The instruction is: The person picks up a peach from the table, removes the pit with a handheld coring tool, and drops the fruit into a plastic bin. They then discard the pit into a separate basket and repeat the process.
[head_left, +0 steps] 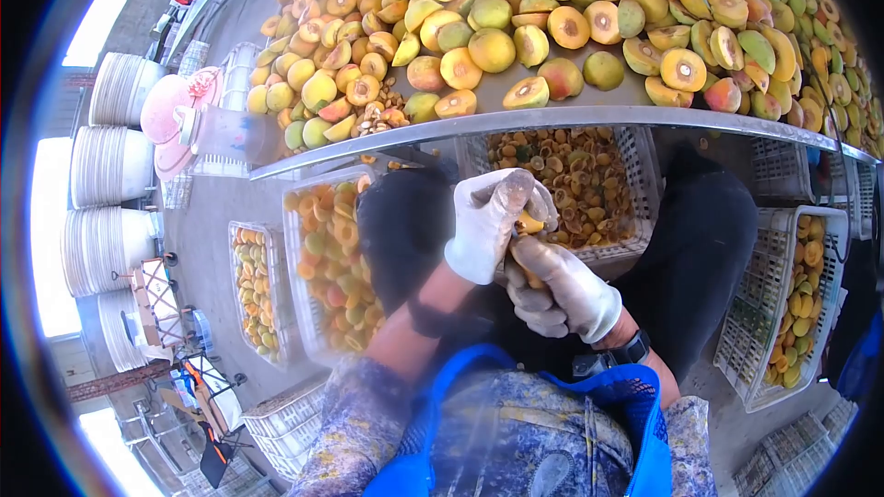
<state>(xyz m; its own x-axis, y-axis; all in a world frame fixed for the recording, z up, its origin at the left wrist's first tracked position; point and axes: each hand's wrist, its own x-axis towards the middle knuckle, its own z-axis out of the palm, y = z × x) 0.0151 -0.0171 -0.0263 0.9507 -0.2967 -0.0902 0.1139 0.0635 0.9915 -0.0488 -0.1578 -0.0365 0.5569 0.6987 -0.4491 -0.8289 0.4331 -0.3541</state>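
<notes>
My left hand [493, 221], in a soiled white glove, is closed around a small yellow-orange piece of fruit [528, 224], of which only a part shows. Just below and to the right, my right hand [557, 287], gloved too, has its fingers curled and its fingertips against the underside of the piece. Whether it also holds a tool is hidden by the glove. Both hands are together above my lap, in front of a white crate [647, 175] of cut fruit pieces and scraps. Beyond it, many halved yellow, green and reddish fruits [491, 49] lie on a metal-edged table [589, 115].
White crates of fruit stand to the left [293, 267], farther left [241, 299] and right [737, 340]. A pink hat [175, 115] is beside a clear plastic container [226, 136]. Stacked white tubs [101, 170] line the left side. My knees flank the middle crate.
</notes>
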